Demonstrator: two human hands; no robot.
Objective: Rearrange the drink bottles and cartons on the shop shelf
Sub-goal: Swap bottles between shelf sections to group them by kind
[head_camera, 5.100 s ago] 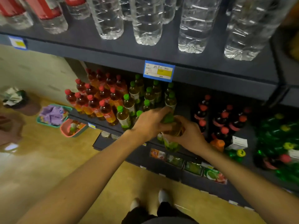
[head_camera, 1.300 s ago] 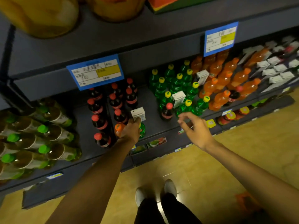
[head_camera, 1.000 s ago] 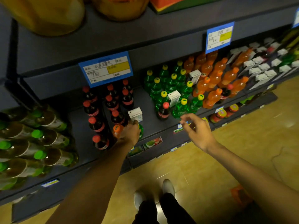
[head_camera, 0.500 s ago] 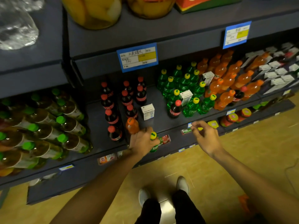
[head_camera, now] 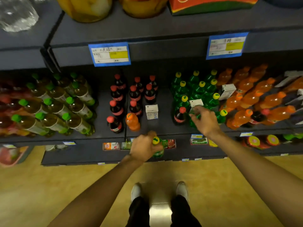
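The left hand (head_camera: 144,149) grips a green bottle (head_camera: 158,147) (yellow cap) off the shelf (head_camera: 164,128); at two o'clock, the right hand (head_camera: 205,121) reaches among green bottles (head_camera: 195,90).

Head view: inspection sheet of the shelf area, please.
Surface: dark shelf, stocked in colour groups.
Job's things: green bottle lifted off the shelf in left hand; stray orange bottle and carton among the colas; a cola among the green group.
Clutter: another carton between green and orange rows.
Grippers: left hand grips the green bottle; right hand reaches at the green group, grasp unclear.
Cables: nothing seen.
Surroundings: price tags, yellow floor.
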